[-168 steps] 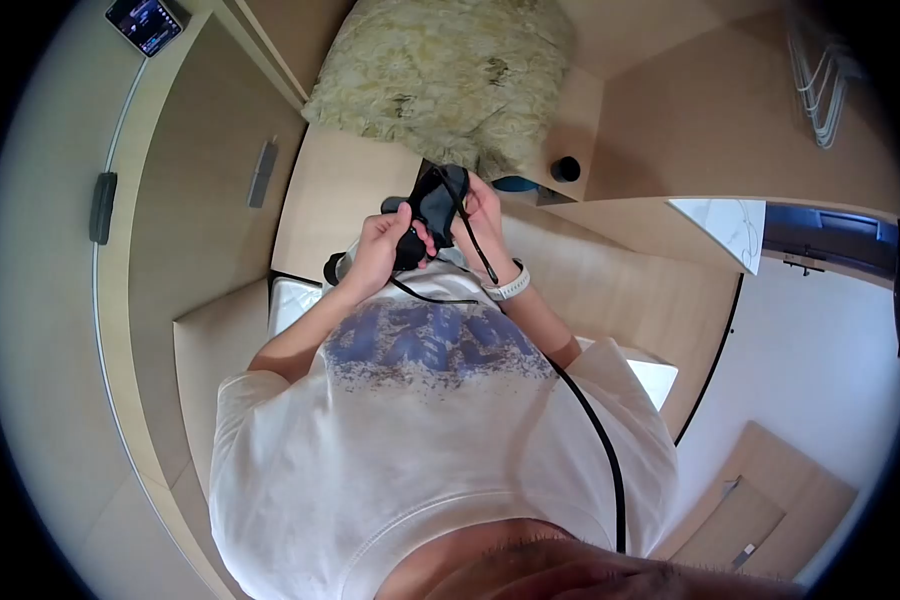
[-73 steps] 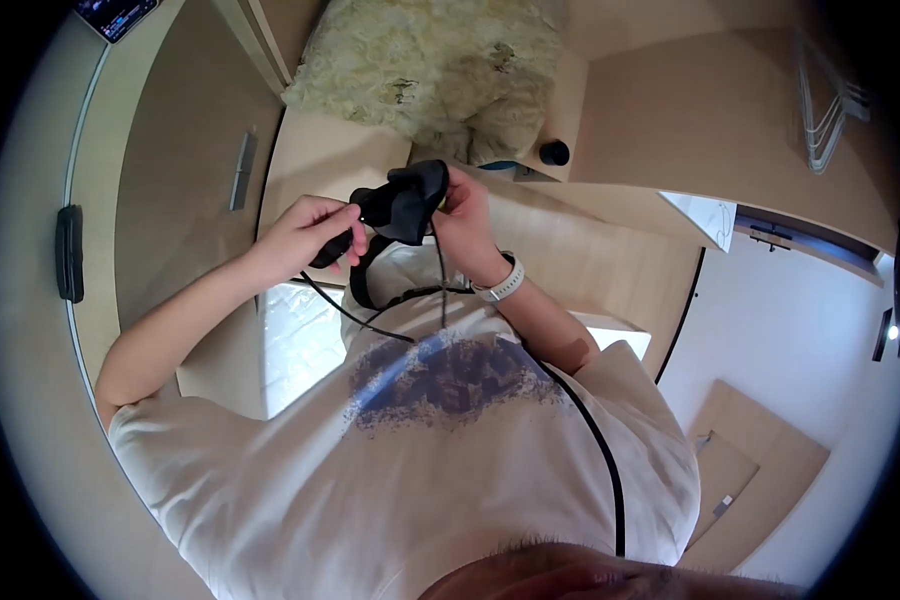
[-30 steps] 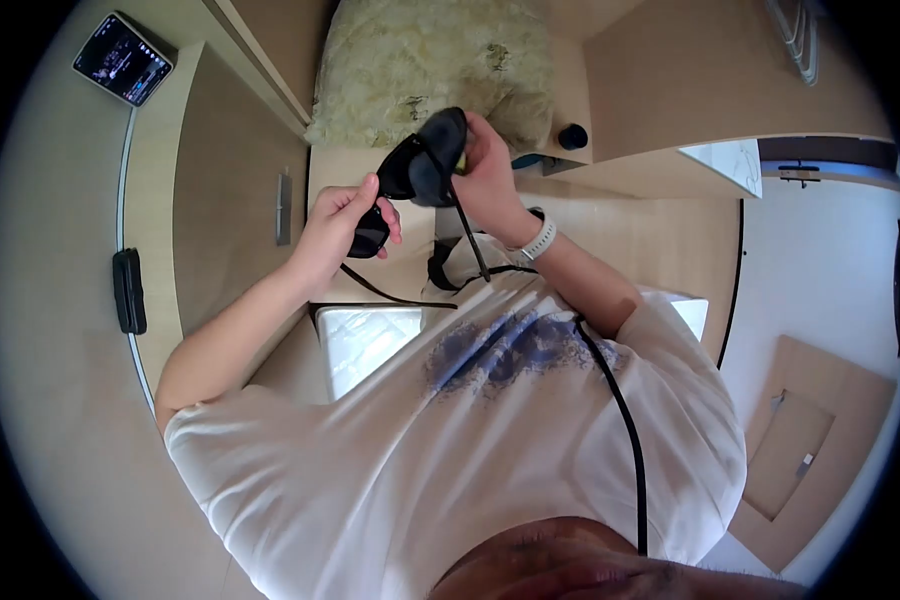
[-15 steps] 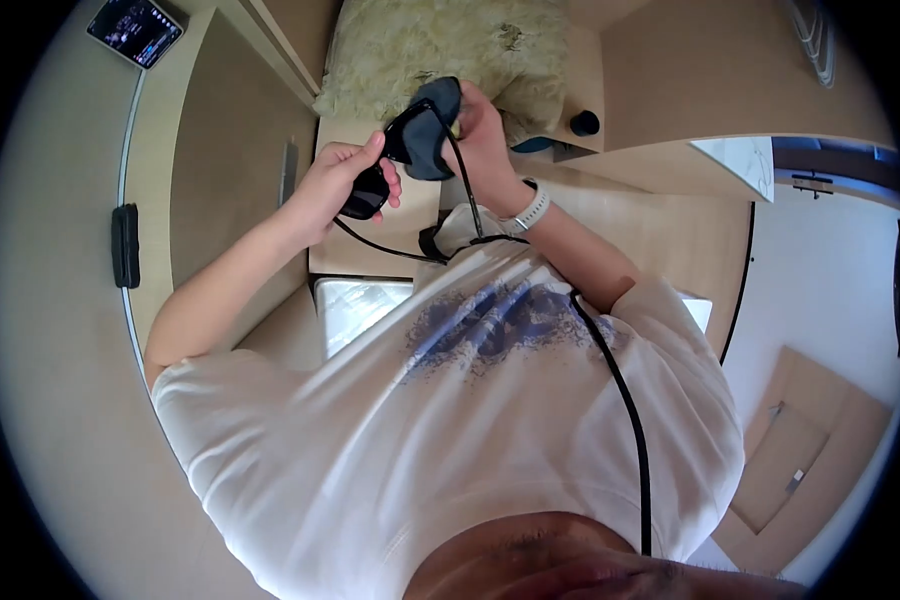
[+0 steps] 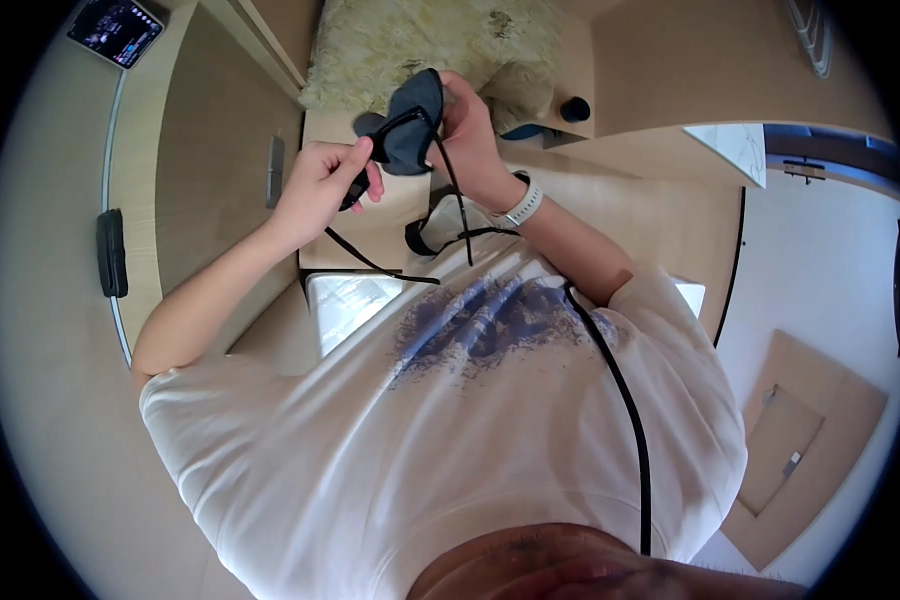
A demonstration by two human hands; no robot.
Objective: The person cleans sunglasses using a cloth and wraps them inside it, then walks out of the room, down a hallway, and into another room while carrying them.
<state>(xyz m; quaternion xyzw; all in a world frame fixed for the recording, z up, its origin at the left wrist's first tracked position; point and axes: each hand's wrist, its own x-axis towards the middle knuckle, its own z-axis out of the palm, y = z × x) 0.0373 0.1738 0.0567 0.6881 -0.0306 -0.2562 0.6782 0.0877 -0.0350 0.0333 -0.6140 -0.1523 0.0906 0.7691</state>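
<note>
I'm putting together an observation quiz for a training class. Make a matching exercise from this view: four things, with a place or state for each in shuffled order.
Things
1. Black-framed sunglasses
2. Wristwatch with a pale strap
3. Rectangular phone
4. Small black cylindrical container

Places or states
A. Screen lit, at the view's upper left
B. Held by the left hand
C. Right of the pale fluffy bundle in the picture
D. Round the right wrist

Pairs: 1-B, 2-D, 3-A, 4-C

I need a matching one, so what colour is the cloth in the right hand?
The cloth is dark grey, slightly bluish, best seen in the head view.
</note>
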